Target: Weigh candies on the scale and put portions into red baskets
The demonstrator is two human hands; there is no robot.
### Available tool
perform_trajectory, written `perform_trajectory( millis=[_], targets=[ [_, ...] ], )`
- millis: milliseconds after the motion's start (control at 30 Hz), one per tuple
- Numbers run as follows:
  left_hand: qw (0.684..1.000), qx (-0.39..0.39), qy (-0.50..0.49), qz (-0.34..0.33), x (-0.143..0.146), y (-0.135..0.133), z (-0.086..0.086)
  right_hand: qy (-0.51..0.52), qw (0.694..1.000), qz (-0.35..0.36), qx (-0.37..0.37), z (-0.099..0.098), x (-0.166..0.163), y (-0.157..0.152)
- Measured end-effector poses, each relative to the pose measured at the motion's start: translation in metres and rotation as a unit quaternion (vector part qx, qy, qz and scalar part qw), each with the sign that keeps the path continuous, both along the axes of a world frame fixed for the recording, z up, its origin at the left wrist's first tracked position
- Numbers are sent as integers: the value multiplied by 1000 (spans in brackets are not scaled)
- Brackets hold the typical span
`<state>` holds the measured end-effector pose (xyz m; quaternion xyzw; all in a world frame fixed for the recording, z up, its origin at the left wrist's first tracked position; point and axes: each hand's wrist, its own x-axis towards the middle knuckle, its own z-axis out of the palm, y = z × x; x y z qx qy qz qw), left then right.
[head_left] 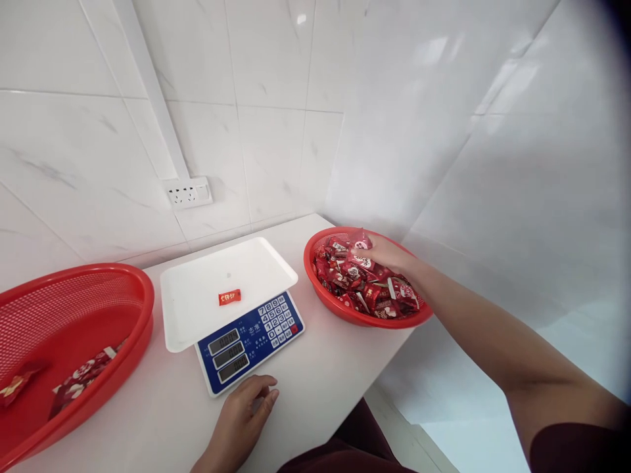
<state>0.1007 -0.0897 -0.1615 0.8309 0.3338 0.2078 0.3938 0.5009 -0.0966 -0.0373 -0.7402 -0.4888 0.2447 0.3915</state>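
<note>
My right hand [383, 252] reaches into the red basket [340, 310] on the right, its fingers closed on a red candy packet [362, 257] with white print. Around it lie many more red wrapped candies [352, 282]. My left hand [242, 415] rests on the table just in front of the scale, loosely bent, with thumb and forefinger apart and nothing in it. One small red-orange wrapped candy [229, 297] lies on the white pan of the electronic scale [197, 282]. The scale's blue panel [251, 347] has three displays and a keypad.
At the left stands a second red basket [118, 279] with a few red packets [83, 381] at its bottom. A white table [315, 394] carries everything, its right edge running beneath my right arm. Marbled wall tiles rise behind, with a power socket [188, 193].
</note>
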Motion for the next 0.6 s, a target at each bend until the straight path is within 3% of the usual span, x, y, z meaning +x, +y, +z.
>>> perform_trajectory(
  millis=[100, 233, 333, 400, 500, 600],
  targets=[
    [1000, 3, 1, 1, 0, 0, 1, 0, 1000, -22, 8, 1, 0, 5],
    [1000, 0, 0, -4, -1, -2, 0, -149, 984, -92, -21, 4, 3, 11],
    [1000, -6, 1, -9, -1, -3, -1, -302, 947, -96, -52, 2, -2, 11],
    [1000, -3, 4, -10, -1, -3, -1, -412, 906, -87, -44, -3, -14, 10],
    [1000, 1, 8, -11, -1, -3, -2, -526, 850, -19, -26, -14, -39, 8],
    [1000, 2, 11, -10, -2, -3, -1, -500, 854, 114, -83, -27, -61, 8]
  ],
)
